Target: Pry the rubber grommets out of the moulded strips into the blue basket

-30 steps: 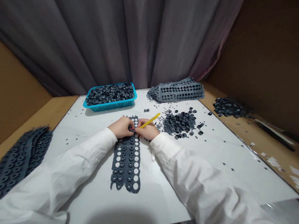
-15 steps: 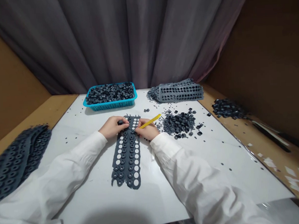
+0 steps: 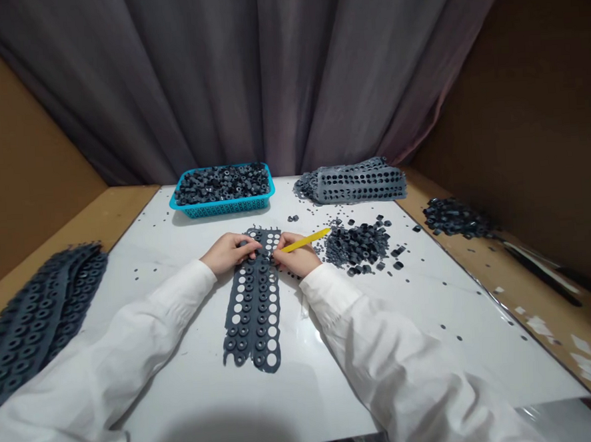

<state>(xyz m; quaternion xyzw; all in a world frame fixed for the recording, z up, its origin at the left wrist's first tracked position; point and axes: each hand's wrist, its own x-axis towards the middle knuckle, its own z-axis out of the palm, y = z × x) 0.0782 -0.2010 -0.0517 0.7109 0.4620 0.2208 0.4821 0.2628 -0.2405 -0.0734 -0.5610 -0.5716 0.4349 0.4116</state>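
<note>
The dark strip point(image 3: 253, 310) lay beneath the fingertips of your left hand point(image 3: 226, 254), whose pinch I couldn't tell, and your right hand point(image 3: 297, 255), pinching a yellow tool point(image 3: 308, 239).

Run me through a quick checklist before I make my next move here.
1. Yellow stick gripped by the right hand: ok.
2. Stick's tip touching the dark strip: cannot tell; too small to make out near the fingers.
3. Left hand at the strip's far part: ok.
4. Strip lying on the table: ok.
5. Table to the strip's right free of loose pieces: not ok; a dark pile lies there.
6. Blue basket upright: ok.
</note>
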